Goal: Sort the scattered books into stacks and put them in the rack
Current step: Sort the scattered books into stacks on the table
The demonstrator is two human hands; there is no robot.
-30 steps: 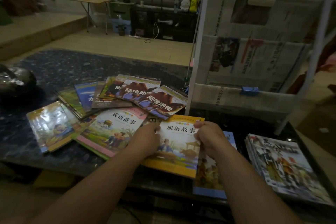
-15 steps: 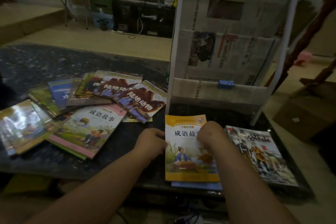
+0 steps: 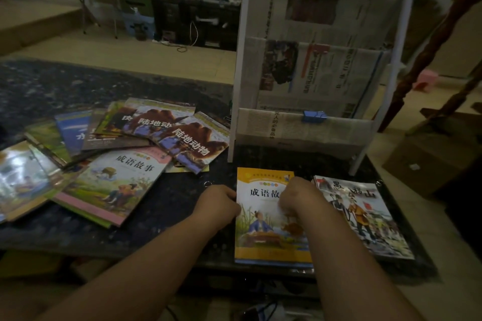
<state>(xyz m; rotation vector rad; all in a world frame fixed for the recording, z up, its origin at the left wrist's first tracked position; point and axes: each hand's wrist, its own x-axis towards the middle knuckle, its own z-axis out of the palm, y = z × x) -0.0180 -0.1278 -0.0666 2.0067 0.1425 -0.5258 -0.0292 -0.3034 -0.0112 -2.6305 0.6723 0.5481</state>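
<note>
An orange storybook (image 3: 263,219) lies flat on top of a blue book near the table's front edge, just in front of the rack. My left hand (image 3: 217,203) has curled fingers gripping the book's left edge. With its fingers tucked under and hidden, my right hand (image 3: 300,197) sits curled on the cover's upper right. To the right lies a neat stack of illustrated books (image 3: 365,219). Several scattered books (image 3: 117,154) overlap on the left half of the table. The white-framed rack (image 3: 313,128) stands behind, its pockets lined with newspaper.
The dark speckled table (image 3: 161,206) ends close to my body. A blue clip (image 3: 314,115) sits on the rack's lowest pocket. A cardboard box (image 3: 427,161) stands on the floor at right. Furniture and cables line the far wall.
The orange book moved right from a tilted spot near the scattered pile and now lies squared on the blue book. Both hands stayed on it.
</note>
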